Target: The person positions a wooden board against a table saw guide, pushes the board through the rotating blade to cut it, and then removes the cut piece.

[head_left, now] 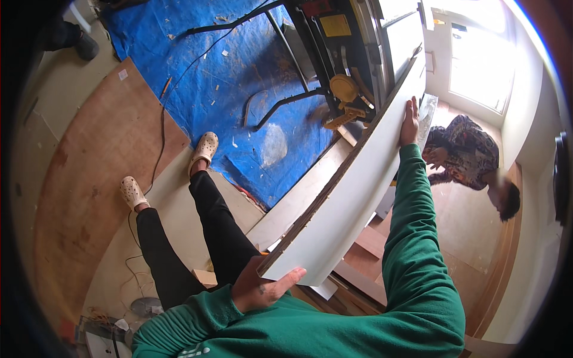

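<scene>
A long white board (352, 197) runs from lower centre to the upper right of the frame, tilted on edge. The left hand (265, 289) cups its near end from below; the right hand (409, 122) lies flat and open against its upper face. It looks stiff, fairly heavy and unwieldy, so holds at 2 well-separated points suit it.

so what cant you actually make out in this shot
- Head view: the underside of the white board faces away.
- Left hand: its fingers go under the board's near corner, so the full grip is hidden.
- Right hand: its palm is flat on the board's far part; the fingertips blur into the glare.
- Table saw: cut off by the top edge and partly covered by the board.
- Window: blown out by light.
</scene>
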`<state>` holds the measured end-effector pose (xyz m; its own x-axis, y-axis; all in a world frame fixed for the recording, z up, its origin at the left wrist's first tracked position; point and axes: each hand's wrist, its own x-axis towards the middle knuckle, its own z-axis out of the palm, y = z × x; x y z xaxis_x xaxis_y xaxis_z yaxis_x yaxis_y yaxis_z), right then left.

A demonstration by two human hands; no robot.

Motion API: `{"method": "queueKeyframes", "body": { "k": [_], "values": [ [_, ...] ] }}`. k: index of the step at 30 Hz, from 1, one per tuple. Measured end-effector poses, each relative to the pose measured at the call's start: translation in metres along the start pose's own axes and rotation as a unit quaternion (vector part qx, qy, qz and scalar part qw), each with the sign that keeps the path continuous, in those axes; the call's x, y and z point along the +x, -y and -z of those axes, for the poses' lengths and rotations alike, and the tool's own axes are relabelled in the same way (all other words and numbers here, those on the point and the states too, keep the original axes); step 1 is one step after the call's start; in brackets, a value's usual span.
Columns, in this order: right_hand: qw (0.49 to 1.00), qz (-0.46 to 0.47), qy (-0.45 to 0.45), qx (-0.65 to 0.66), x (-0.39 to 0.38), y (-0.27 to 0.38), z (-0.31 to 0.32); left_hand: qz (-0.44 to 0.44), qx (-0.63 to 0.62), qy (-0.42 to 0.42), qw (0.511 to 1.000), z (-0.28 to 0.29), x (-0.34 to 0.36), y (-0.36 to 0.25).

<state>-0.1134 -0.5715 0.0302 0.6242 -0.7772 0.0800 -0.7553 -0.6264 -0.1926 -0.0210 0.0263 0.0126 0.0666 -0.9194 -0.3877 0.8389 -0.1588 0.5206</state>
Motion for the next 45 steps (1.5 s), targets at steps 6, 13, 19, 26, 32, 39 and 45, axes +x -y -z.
{"method": "queueKeyframes", "body": {
  "k": [6,13,19,26,32,39,45],
  "values": [
    [1.0,0.014,-0.007,-0.001,-0.003,-0.001,0.003,-0.013,0.009,-0.005,1.0,0.001,-0.002,0.004],
    [1.0,0.014,-0.008,0.003,-0.004,-0.008,0.002,-0.023,0.019,0.005,1.0,0.0,-0.001,0.011],
    [1.0,-0.011,-0.003,-0.013,-0.009,0.007,0.0,0.0,0.032,0.022,0.999,0.004,0.0,0.01],
    [1.0,0.001,-0.002,0.001,-0.009,0.012,-0.002,0.023,0.047,0.041,0.998,0.008,0.0,0.005],
    [0.999,0.034,-0.011,-0.01,-0.004,-0.016,0.001,0.01,0.04,0.042,0.998,0.008,-0.001,0.009],
    [1.0,0.0,-0.008,0.004,-0.012,0.006,0.0,0.014,0.041,0.056,0.997,0.013,0.0,0.015],
    [1.0,0.019,-0.02,0.01,-0.008,-0.012,0.006,0.028,0.022,0.046,0.998,0.023,0.004,0.018]
  ]
}}
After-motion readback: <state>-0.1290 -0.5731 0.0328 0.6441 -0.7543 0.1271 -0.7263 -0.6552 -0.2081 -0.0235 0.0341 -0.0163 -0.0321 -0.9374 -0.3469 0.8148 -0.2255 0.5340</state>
